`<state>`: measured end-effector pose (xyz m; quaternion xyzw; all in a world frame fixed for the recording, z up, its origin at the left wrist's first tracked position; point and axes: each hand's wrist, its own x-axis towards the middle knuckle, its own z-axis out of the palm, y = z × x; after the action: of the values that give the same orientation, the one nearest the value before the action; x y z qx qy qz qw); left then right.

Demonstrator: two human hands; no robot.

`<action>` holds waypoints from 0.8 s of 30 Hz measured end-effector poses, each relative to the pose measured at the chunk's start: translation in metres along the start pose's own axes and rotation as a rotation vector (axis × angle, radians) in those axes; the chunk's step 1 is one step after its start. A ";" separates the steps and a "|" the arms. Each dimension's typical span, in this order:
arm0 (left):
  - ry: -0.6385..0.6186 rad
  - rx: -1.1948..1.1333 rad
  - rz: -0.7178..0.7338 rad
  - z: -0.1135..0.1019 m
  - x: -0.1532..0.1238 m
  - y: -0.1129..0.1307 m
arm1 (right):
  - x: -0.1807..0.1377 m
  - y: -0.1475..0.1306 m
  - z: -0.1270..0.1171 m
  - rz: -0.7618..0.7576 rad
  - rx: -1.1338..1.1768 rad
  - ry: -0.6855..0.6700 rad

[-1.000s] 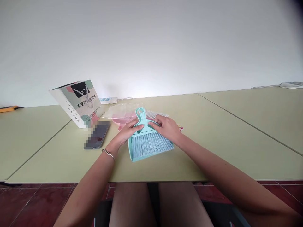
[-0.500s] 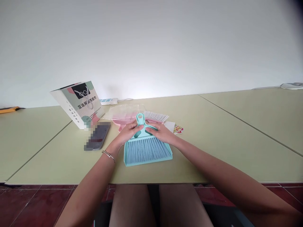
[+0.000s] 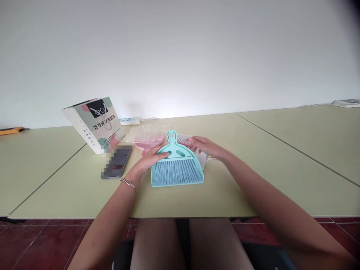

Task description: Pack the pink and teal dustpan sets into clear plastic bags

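A turquoise hand brush [image 3: 176, 173] is nested in a matching dustpan [image 3: 200, 167], bristles toward me and handle pointing away. My left hand [image 3: 149, 159] is closed on the left side of this set, its thumb lying over the front by the oval hole. To the right of the set, my right hand [image 3: 207, 147] is off it, fingers stretched out over a pink brush with pale bristles [image 3: 181, 138]. Whether the fingertips touch that brush I cannot tell. Behind my left hand lies a pink dustpan [image 3: 149, 143], partly under clear plastic film [image 3: 139, 132].
On the left stand a printed paper bag [image 3: 104, 125] and, in front of it, a dark phone [image 3: 119, 163]. A white card [image 3: 200, 158] lies beside the turquoise set. An orange-handled tool [image 3: 11, 131] is at the far left, a white power strip [image 3: 345, 103] at the far right.
My right hand has let go of the turquoise set and moved right, toward the pink brush. The set has shifted slightly away from me, still in my left hand.
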<state>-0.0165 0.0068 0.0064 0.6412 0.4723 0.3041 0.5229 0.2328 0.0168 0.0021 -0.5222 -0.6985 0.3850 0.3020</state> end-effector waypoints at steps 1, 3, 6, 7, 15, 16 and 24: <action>0.008 0.006 -0.005 -0.001 0.000 -0.001 | 0.002 0.008 -0.011 0.080 -0.106 0.111; 0.008 0.009 -0.005 -0.001 0.001 -0.002 | 0.007 0.025 -0.029 0.247 -0.361 0.276; 0.005 0.008 0.025 -0.001 0.001 -0.002 | 0.011 0.042 -0.040 0.396 -0.510 0.188; 0.009 0.006 0.030 0.000 0.001 -0.001 | 0.012 0.044 -0.040 0.407 -0.499 0.131; 0.022 -0.025 -0.029 -0.001 0.003 -0.004 | 0.014 0.044 -0.035 0.364 -0.369 0.224; 0.023 -0.023 -0.036 -0.001 0.003 -0.005 | 0.013 0.044 -0.035 0.370 -0.380 0.214; 0.020 -0.046 -0.036 -0.001 0.002 -0.004 | 0.011 0.032 -0.034 0.271 -0.155 0.389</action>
<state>-0.0179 0.0094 0.0022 0.6174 0.4819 0.3118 0.5378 0.2744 0.0399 -0.0074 -0.6971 -0.5781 0.2597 0.3352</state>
